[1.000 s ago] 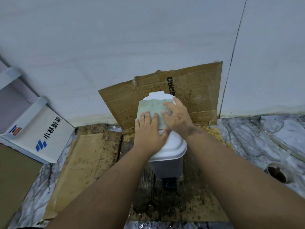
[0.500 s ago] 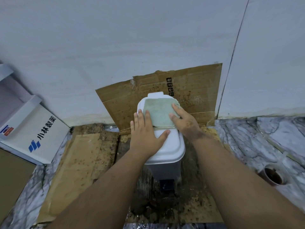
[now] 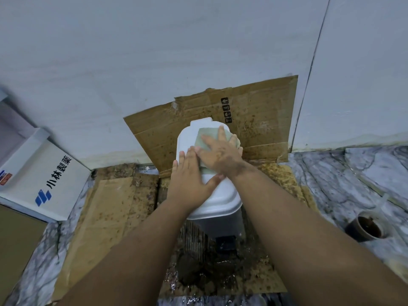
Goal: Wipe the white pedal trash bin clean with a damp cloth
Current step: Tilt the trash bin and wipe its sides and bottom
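The white pedal trash bin (image 3: 217, 200) stands on wet, dirty cardboard against the wall, its lid closed and its black pedal (image 3: 225, 243) facing me. A pale green cloth (image 3: 203, 135) lies flat on the far part of the lid. My right hand (image 3: 220, 152) presses flat on the cloth with fingers spread. My left hand (image 3: 191, 180) rests flat on the lid's near left side, fingers together, its fingertips touching the cloth's edge. Most of the cloth is hidden under my right hand.
A stained cardboard sheet (image 3: 260, 120) leans on the wall behind the bin; another (image 3: 106, 208) lies on the marble floor to the left. A white box (image 3: 42, 175) with blue print sits far left. A small brown cup (image 3: 365, 226) stands on the floor at right.
My right hand and the cloth have slid across the lid, first to the right, then back over the far middle. My left hand has stayed on the lid.
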A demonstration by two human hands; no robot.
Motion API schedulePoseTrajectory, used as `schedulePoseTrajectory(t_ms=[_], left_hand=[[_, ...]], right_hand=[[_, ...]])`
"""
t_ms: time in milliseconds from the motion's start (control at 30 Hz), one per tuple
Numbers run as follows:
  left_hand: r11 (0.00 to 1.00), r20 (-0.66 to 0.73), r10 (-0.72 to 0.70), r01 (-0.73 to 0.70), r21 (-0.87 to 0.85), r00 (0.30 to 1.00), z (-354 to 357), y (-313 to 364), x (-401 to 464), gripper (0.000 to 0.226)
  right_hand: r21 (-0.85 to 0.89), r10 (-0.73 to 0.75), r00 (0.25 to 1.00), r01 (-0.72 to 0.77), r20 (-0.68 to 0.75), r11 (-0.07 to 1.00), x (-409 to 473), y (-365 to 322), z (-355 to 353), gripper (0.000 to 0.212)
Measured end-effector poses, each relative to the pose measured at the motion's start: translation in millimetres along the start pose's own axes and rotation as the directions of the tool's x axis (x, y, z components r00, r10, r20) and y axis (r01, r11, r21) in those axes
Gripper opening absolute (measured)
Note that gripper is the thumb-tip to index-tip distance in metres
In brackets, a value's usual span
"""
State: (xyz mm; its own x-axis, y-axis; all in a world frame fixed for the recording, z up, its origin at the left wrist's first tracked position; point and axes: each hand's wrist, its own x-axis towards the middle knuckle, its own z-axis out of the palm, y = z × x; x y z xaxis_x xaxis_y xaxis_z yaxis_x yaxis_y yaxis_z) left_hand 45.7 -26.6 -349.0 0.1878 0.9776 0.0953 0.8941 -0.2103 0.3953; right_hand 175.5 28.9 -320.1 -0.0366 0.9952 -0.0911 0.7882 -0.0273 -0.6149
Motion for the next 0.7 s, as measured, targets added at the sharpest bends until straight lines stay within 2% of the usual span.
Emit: schedulePoseTrajectory(t_ms=[67,133,200,267,333,400,467,533,567,633,700], left_hand=[[0.999,0.014,-0.025,0.025,-0.022,1.0,-1.3,0.2,0.7,0.114],[0.999,0.024,-0.043,0.044,-0.032,0.999,-4.8,-6.2,-0.3,0.114],[0.999,0.018,-0.043,0.044,-0.023,0.999,-8.8,-18.1,-2.2,0.108],[0.999,0.024,-0.042,0.042,0.004,0.999,-13.9,-33.3,-7.0,0.1],[0.999,0.047,-0.038,0.037,0.025,0.998,-18.7,-49.0,-13.2,0.09],[0.999,0.077,-0.021,0.018,0.041,0.997,-23.9,-61.2,-14.8,0.078],[0.996,0.114,-0.003,-0.007,0.091,0.994,-30.1,-70.4,-14.0,0.072],[0.992,0.132,0.034,-0.05,0.118,0.991,-35.8,-74.6,-11.4,0.069],[0.993,0.139,0.049,-0.063,0.1,0.989,-37.8,-74.8,-9.8,0.068],[0.999,0.123,0.043,-0.045,0.015,0.992,-39.9,-71.8,-6.6,0.068],[0.998,0.042,0.02,-0.017,-0.056,0.999,-37.9,-68.7,-3.2,0.064]], right_hand=[[-0.017,-0.014,1.0,0.015,0.024,1.0,12.8,8.9,0.7,0.052],[0.253,-0.062,0.998,0.059,0.003,0.966,15.0,26.1,-3.7,0.052],[0.553,-0.065,0.997,0.035,0.034,0.833,10.5,37.7,2.7,0.056],[0.704,-0.034,0.996,-0.035,0.083,0.709,-4.6,35.6,17.1,0.063],[0.732,-0.073,0.992,-0.022,0.098,0.681,-13.9,45.4,47.2,0.065],[0.733,-0.113,0.994,0.069,0.011,0.676,-27.4,46.2,66.0,0.058],[0.742,-0.047,0.999,0.029,0.004,0.67,-41.8,41.3,75.0,0.051],[0.689,-0.032,0.999,0.022,0.002,0.725,-52.2,42.2,87.1,0.049],[0.683,-0.046,0.999,0.045,-0.018,0.729,-56.2,43.3,90.8,0.048],[0.744,-0.034,0.998,0.067,-0.06,0.665,-60.8,42.6,93.0,0.055],[0.765,-0.083,0.992,0.125,-0.094,0.632,-67.9,39.1,92.5,0.06]])
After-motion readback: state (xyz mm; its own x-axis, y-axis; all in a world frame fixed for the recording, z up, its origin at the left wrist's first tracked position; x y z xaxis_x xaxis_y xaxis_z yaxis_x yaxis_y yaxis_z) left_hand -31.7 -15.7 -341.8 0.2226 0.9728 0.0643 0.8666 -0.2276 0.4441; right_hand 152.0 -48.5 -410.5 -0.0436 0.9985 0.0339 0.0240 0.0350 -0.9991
